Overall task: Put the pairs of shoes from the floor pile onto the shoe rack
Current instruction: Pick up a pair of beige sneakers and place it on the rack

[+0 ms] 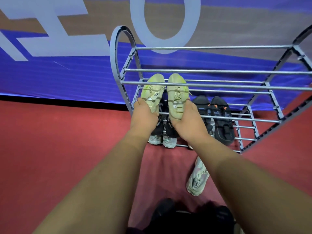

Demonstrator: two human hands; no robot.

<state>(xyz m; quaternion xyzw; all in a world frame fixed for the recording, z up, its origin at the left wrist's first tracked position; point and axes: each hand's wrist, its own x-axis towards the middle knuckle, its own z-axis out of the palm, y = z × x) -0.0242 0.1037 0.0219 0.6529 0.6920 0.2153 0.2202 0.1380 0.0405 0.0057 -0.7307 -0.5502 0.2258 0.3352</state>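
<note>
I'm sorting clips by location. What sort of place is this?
Likely an event or exhibition hall, not a home: red carpet floor, a big blue lettered banner behind the shoe rack.

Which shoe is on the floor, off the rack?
The white sneaker on the carpet before the rack; left hand and right hand hold the lime pair, the dark pairs sit on shelves.

One rack (211, 71). Seven shoes show plainly: two green shoes (175, 88), two dark shoes (169, 141) with pale soles, two black shoes (222, 119) with orange marks, and one white shoe (197, 179) on the floor. Two hands: left hand (143, 115), right hand (187, 122). The blurred dark shapes at the bottom edge cannot be counted.
</note>
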